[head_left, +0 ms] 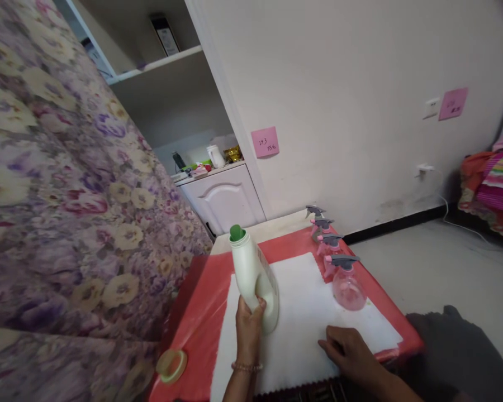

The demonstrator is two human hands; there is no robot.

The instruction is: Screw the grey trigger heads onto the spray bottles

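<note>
My left hand [248, 324] is wrapped round the handle of a pale green detergent bottle [245, 271], which stands slightly tilted over the white cloth [297, 312]. The bottle's neck is uncapped and shows a green pouring spout [236, 232]. Over the cloth's front right part, my right hand [346, 347] has its fingers curled in, with nothing visible in them. The closest thing to it is a clear pink spray bottle [349, 290] with a grey and pink trigger head. A pale yellow-green cap [171, 365] lies at the table's left front.
Further spray bottles [329, 245] line up behind the front one along the right edge. A red cover [203, 296] lies on the table under the cloth. Floral curtain [88, 223] hangs close on the left; shelves [159, 67] and a white wall [339, 100] stand behind.
</note>
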